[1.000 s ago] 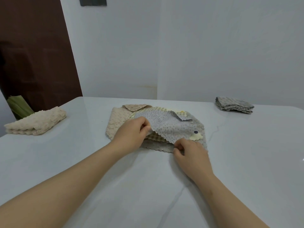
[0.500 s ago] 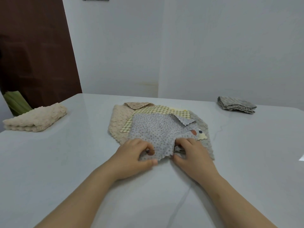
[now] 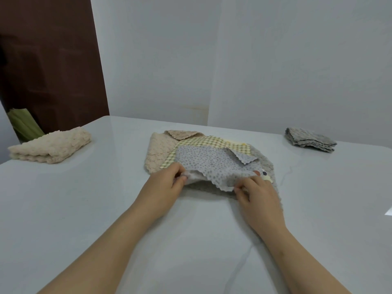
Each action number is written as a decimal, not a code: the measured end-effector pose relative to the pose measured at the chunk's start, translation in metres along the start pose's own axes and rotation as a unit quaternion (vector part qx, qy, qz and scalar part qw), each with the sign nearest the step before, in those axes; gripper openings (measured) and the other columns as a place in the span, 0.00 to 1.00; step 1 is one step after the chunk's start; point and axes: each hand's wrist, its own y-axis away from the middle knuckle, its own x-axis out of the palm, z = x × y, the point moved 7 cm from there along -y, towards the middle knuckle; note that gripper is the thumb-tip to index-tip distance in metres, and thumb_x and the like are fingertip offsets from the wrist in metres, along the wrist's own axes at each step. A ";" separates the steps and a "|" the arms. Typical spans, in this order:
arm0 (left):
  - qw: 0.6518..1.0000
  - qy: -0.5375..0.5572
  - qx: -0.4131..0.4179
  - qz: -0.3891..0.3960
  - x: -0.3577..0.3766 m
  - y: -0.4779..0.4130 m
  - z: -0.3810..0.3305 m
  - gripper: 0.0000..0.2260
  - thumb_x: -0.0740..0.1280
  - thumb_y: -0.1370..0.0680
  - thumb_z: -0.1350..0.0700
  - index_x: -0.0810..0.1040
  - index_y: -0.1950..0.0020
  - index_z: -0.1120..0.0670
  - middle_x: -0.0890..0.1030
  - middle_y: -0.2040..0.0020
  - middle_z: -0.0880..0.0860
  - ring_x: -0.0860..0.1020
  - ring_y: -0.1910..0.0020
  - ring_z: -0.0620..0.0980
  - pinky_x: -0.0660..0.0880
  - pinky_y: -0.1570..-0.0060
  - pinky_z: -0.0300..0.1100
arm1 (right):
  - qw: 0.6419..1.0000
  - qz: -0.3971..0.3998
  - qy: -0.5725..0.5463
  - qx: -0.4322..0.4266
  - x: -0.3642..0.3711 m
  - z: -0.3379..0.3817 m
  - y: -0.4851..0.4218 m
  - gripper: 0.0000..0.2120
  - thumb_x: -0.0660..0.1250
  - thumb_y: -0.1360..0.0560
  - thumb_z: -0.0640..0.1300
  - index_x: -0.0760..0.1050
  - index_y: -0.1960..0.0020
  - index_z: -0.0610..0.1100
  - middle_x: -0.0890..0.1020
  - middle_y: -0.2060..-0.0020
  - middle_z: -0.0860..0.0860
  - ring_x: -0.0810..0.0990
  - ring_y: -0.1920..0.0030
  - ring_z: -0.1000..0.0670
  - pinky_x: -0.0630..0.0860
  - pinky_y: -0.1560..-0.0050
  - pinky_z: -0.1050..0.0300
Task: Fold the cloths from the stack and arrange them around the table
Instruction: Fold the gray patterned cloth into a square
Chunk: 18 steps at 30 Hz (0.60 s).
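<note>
Two cloths folded: cream cloth (image 3: 51, 145) far left on counter (image 3: 84, 209), grey cloth (image 3: 310, 140) far right. Stack (image 3: 161, 151) remains mid-counter. Left hand (image 3: 164, 185), right hand (image 3: 257, 194): fingers pinching dotted cloth (image 3: 212, 164) near edge, atop stack, unfolded.

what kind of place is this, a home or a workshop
Most likely a plain room in a home, though not certain: a glossy white table, bare pale walls, a dark brown door, and a dotted cloth atop a stack of household cloths.
</note>
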 end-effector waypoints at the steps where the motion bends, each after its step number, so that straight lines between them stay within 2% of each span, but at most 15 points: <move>1: 1.000 0.018 -0.004 -0.017 -0.004 0.001 -0.002 0.03 0.60 0.21 0.55 0.71 0.55 0.50 0.74 0.64 0.45 0.70 0.65 0.39 0.64 0.66 0.29 | 0.999 -0.026 -0.026 0.002 -0.006 0.000 0.000 0.04 0.64 0.25 0.40 0.77 0.55 0.44 0.79 0.55 0.50 0.72 0.51 0.45 0.62 0.53 0.57; 3: 0.998 0.049 -0.010 -0.039 -0.012 0.003 -0.005 0.05 0.60 0.21 0.56 0.71 0.56 0.48 0.76 0.63 0.46 0.71 0.64 0.39 0.65 0.65 0.29 | 0.994 -0.059 -0.093 0.009 -0.018 0.003 0.002 0.04 0.64 0.25 0.40 0.74 0.57 0.46 0.78 0.53 0.54 0.70 0.51 0.51 0.62 0.50 0.59; 5: 0.996 0.068 -0.007 -0.054 -0.020 0.004 -0.010 0.09 0.61 0.22 0.57 0.71 0.59 0.43 0.77 0.62 0.47 0.73 0.63 0.40 0.66 0.64 0.27 | 0.986 -0.060 -0.153 0.009 -0.027 0.008 0.003 0.05 0.63 0.24 0.40 0.72 0.57 0.49 0.78 0.54 0.56 0.70 0.52 0.55 0.67 0.48 0.58; 6: 0.996 0.074 -0.007 -0.054 -0.023 0.004 -0.012 0.11 0.62 0.22 0.56 0.70 0.60 0.41 0.78 0.62 0.47 0.74 0.64 0.40 0.66 0.64 0.26 | 0.984 -0.053 -0.169 0.006 -0.032 0.011 0.004 0.07 0.63 0.24 0.40 0.71 0.59 0.50 0.78 0.57 0.56 0.72 0.55 0.55 0.69 0.50 0.58; 8: 0.996 0.079 -0.013 -0.048 -0.027 0.004 -0.013 0.10 0.63 0.23 0.56 0.72 0.61 0.42 0.77 0.64 0.47 0.73 0.68 0.38 0.66 0.67 0.25 | 0.980 -0.030 -0.199 0.009 -0.038 0.016 0.007 0.12 0.62 0.24 0.40 0.68 0.62 0.53 0.77 0.64 0.57 0.74 0.61 0.58 0.68 0.58 0.66; 11: 0.993 0.104 -0.047 -0.018 -0.026 0.003 -0.006 0.09 0.65 0.24 0.54 0.75 0.63 0.44 0.76 0.67 0.49 0.70 0.73 0.39 0.66 0.71 0.27 | 0.960 0.004 -0.276 0.052 -0.043 0.015 0.008 0.12 0.64 0.24 0.40 0.70 0.63 0.53 0.75 0.70 0.56 0.72 0.69 0.60 0.67 0.67 0.70; 14: 0.982 0.134 -0.098 0.084 -0.017 0.005 0.002 0.10 0.65 0.24 0.52 0.78 0.65 0.48 0.77 0.65 0.51 0.72 0.67 0.44 0.69 0.65 0.36 | 0.929 0.092 -0.346 0.094 -0.040 0.013 0.008 0.09 0.67 0.27 0.40 0.75 0.65 0.49 0.68 0.79 0.56 0.64 0.78 0.58 0.60 0.77 0.69; 16: 0.961 0.130 -0.130 0.206 -0.008 0.014 0.004 0.13 0.64 0.23 0.50 0.78 0.67 0.50 0.78 0.65 0.49 0.75 0.64 0.45 0.71 0.60 0.38 | 0.911 0.192 -0.348 0.109 -0.034 0.011 0.012 0.08 0.70 0.28 0.42 0.78 0.66 0.48 0.65 0.80 0.54 0.61 0.78 0.56 0.57 0.76 0.65; 18: 0.927 0.121 -0.154 0.320 0.003 0.029 0.003 0.13 0.62 0.22 0.49 0.78 0.64 0.52 0.81 0.63 0.49 0.78 0.63 0.45 0.73 0.59 0.35 | 0.888 0.302 -0.328 0.110 -0.028 0.012 0.021 0.05 0.73 0.31 0.48 0.80 0.64 0.49 0.68 0.77 0.51 0.63 0.75 0.54 0.58 0.73 0.60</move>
